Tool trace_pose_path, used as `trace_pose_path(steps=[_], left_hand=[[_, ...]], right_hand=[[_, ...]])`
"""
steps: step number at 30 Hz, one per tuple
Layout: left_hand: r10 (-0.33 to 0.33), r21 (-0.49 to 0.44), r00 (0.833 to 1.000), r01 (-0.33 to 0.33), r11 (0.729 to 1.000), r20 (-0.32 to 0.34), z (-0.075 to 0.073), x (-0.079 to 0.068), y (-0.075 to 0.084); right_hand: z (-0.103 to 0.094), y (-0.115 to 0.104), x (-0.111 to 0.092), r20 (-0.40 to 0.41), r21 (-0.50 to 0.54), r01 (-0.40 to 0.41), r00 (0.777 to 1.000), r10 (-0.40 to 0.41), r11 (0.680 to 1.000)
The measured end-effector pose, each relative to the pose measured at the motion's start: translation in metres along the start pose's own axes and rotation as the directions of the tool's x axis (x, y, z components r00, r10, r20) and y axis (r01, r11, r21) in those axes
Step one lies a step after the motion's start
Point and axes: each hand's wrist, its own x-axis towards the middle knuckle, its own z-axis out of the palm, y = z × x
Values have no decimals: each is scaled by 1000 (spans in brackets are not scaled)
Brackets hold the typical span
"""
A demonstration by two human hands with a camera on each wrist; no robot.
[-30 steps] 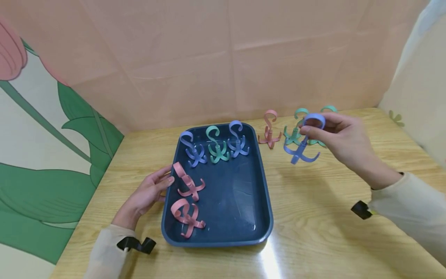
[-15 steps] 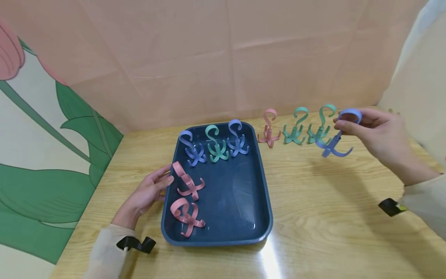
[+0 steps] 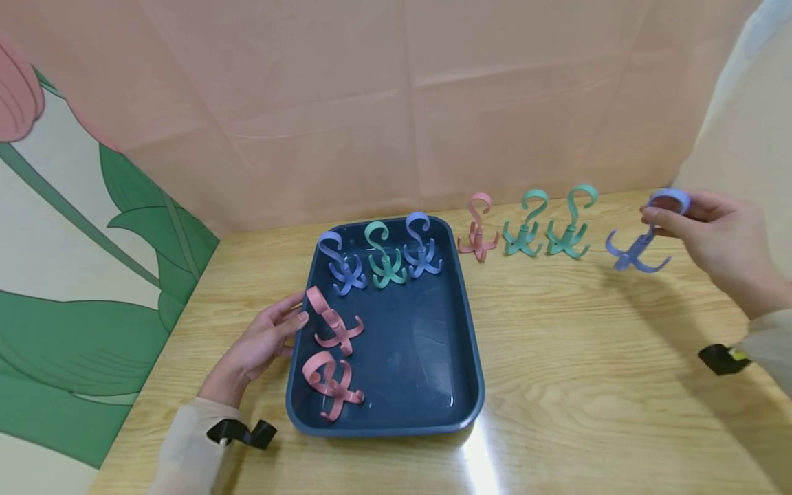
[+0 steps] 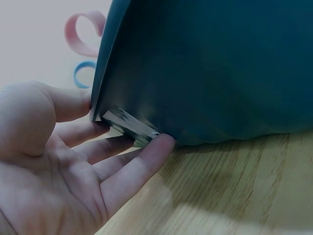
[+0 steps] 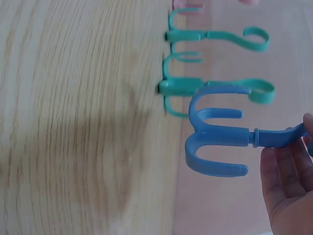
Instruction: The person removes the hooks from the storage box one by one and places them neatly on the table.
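Note:
A blue four-pronged hanging hook [image 3: 634,254] is pinched at its curved top by my right hand [image 3: 733,240], over the right part of the table. Its prongs point away from the hand in the right wrist view, where the hook [image 5: 220,134] hangs near the green hooks. My left hand [image 3: 266,340] holds the left wall of the dark blue tray [image 3: 479,385]. In the left wrist view its thumb [image 4: 71,104] lies at the rim and its fingers [image 4: 134,171] reach along the outer wall. Inside the tray are two pink hooks [image 3: 337,328], two blue hooks and a green hook [image 3: 388,269].
Right of the tray, a pink hook [image 3: 478,237] and two green hooks [image 3: 522,237] stand in a row near the back of the wooden table [image 3: 569,371]. Behind them hangs a pinkish cloth [image 3: 396,103]. A wall with painted leaves [image 3: 80,337] is at the left.
My right hand has carried the blue hook to the right, past the green hooks, which now show fully. My left hand and the tray have stayed put.

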Motion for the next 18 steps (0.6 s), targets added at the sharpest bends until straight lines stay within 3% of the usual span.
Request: trace_pose_path(steps=[11, 18], left_hand=[[-4, 8, 1000, 4, 1000, -7, 0, -1, 1], [-10, 8, 1000, 10, 1000, -9, 0, -1, 1]], right_hand=[[-12, 13, 15, -13, -28, -52, 999, 52, 998], [-10, 21, 25, 15, 81, -49, 999, 48, 996]])
